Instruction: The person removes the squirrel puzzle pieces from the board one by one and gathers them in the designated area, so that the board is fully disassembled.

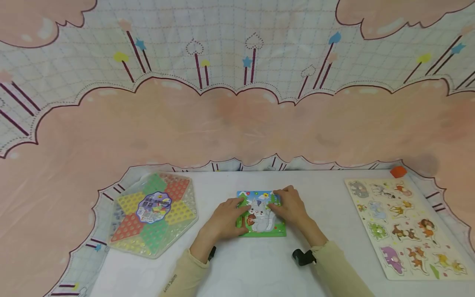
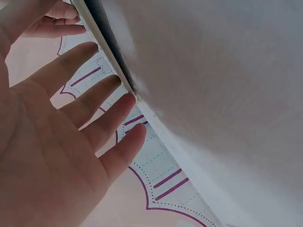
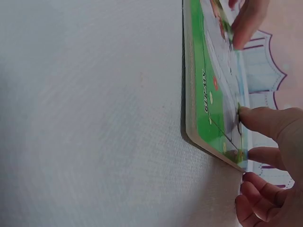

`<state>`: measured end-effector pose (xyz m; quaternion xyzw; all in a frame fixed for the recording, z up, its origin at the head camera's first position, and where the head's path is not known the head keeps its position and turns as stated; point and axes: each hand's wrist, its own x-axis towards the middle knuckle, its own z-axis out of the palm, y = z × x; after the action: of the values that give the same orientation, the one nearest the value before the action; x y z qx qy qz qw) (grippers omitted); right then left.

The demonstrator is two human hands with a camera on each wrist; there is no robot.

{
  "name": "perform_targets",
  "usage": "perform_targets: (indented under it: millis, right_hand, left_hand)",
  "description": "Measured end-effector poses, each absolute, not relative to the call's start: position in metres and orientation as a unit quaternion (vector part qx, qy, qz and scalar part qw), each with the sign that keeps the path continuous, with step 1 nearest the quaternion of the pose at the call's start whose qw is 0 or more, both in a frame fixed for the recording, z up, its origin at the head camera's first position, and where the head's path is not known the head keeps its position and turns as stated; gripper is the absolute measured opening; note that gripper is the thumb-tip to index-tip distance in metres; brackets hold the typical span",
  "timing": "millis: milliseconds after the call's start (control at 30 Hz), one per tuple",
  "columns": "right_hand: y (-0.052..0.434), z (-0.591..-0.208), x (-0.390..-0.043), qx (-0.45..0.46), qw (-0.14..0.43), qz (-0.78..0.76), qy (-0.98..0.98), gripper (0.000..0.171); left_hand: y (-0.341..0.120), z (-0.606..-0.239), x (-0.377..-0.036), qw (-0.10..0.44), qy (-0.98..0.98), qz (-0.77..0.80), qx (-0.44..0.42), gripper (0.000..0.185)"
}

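A jigsaw puzzle board (image 1: 264,222) with a grey squirrel holding an acorn lies flat on the white table, its green edge towards me. My left hand (image 1: 227,219) rests at its left side, thumb near the lower corner and a finger reaching over the picture. In the left wrist view its fingers (image 2: 116,120) are spread and fairly straight by the board's edge. My right hand (image 1: 293,207) is at the upper right of the board. Seen from the right wrist, the thumb (image 3: 262,120) touches the picture and a finger lies at the corner, the others loosely bent.
A clear hexagonal box (image 1: 154,214) of coloured, dotted triangles lies on the left. To the right lies a wooden animal puzzle board (image 1: 408,231), with an orange piece (image 1: 398,171) behind its far edge. A patterned cloth (image 1: 237,123) hangs behind the white table (image 1: 252,272).
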<state>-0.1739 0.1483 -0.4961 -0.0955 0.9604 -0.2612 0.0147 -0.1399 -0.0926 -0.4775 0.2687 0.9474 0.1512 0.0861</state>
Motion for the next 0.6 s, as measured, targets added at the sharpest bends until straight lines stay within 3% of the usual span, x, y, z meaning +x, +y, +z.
perform_targets:
  millis: [600]
  right_hand:
    - [0.1486, -0.4918, -0.1804, -0.073, 0.027, -0.274, 0.959, 0.046]
  left_hand:
    - [-0.0969, -0.4786, -0.1379, 0.096, 0.935, 0.132, 0.314, 0.064]
